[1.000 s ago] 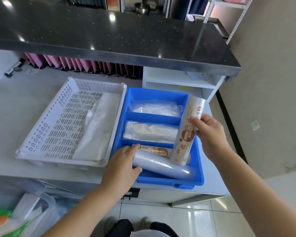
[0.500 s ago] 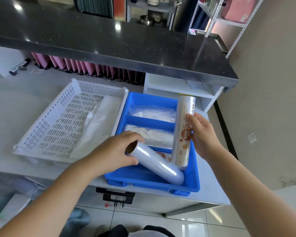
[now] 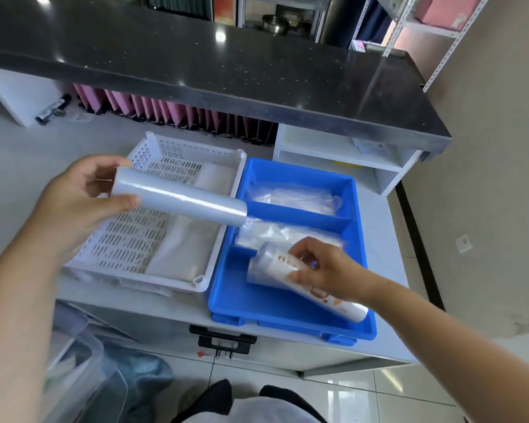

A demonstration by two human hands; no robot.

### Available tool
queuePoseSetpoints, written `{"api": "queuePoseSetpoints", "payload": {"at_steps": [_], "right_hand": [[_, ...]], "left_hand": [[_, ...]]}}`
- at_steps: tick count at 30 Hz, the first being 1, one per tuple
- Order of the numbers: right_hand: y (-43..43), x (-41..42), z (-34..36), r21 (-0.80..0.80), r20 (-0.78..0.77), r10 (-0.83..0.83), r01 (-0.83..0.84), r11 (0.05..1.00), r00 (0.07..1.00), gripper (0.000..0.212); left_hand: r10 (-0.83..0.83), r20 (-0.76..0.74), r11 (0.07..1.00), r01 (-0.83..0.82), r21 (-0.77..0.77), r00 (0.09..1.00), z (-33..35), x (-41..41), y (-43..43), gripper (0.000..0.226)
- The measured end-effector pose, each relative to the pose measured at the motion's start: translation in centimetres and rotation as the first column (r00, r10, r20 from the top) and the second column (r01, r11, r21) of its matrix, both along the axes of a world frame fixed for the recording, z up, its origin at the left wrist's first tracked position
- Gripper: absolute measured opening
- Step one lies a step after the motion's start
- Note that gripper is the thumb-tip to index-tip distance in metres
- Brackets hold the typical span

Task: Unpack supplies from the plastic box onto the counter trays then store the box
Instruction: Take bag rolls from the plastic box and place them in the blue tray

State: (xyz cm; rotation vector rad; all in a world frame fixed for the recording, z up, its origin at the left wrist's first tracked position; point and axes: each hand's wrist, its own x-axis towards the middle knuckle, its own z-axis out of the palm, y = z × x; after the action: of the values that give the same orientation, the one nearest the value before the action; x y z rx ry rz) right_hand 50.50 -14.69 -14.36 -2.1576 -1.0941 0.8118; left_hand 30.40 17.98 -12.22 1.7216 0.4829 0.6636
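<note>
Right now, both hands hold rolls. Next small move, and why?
Probably the right hand finishes laying the printed roll flat in the blue tray's near compartment: it is tilted low inside there, while the left hand holds the clear roll up above the white basket.

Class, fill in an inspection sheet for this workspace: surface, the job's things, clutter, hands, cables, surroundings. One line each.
Surface: white counter under a black upper counter.
Job's things: blue tray, three compartments, bags in the far two; white slotted tray holding clear bags; clear plastic box on the floor.
Clutter: marker at far left.
Hands: left hand holds a plain film roll above the white tray; right hand holds a printed roll in the near compartment.
Cables: nothing seen.
Surroundings: wall socket, shelving.
</note>
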Motion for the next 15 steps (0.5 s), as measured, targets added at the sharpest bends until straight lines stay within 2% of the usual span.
{"api": "queuePoseSetpoints", "payload": {"at_steps": [2, 4, 6, 9, 13, 15], "right_hand": [[0.2, -1.1, -1.3, -0.083, 0.058, 0.059, -0.054, 0.995, 0.997, 0.037], [0.3, -2.0, -2.4, -0.161, 0.21, 0.122, -0.089, 0.983, 0.97, 0.044], [0.4, -2.4, -3.5, -0.153, 0.395, 0.246, -0.2, 0.968, 0.885, 0.047], [0.3, -2.4, -4.5, -0.143, 0.543, 0.342, -0.316, 0.938, 0.767, 0.043], [0.2, -2.0, -4.9, -0.13, 0.56, 0.336, -0.321, 0.938, 0.757, 0.036], [-0.1, -1.8, -4.5, -0.036, 0.494, 0.256, -0.274, 0.961, 0.831, 0.03]], "left_hand": [[0.025, 0.007, 1.0, -0.025, 0.003, 1.0, -0.6, 0.1, 0.0, 0.054], [0.027, 0.026, 1.0, -0.027, -0.009, 0.999, -0.9, 0.4, -0.5, 0.055], [0.021, 0.037, 1.0, -0.02, -0.023, 0.999, -1.0, 0.6, -0.9, 0.055], [0.007, 0.035, 0.999, -0.006, -0.033, 0.999, -1.1, 0.9, -1.3, 0.054], [-0.004, 0.02, 0.998, 0.005, -0.062, 1.0, -1.0, 1.7, -2.5, 0.053], [-0.008, -0.007, 0.997, 0.008, -0.077, 1.0, -1.2, 2.3, -3.6, 0.052]]}}
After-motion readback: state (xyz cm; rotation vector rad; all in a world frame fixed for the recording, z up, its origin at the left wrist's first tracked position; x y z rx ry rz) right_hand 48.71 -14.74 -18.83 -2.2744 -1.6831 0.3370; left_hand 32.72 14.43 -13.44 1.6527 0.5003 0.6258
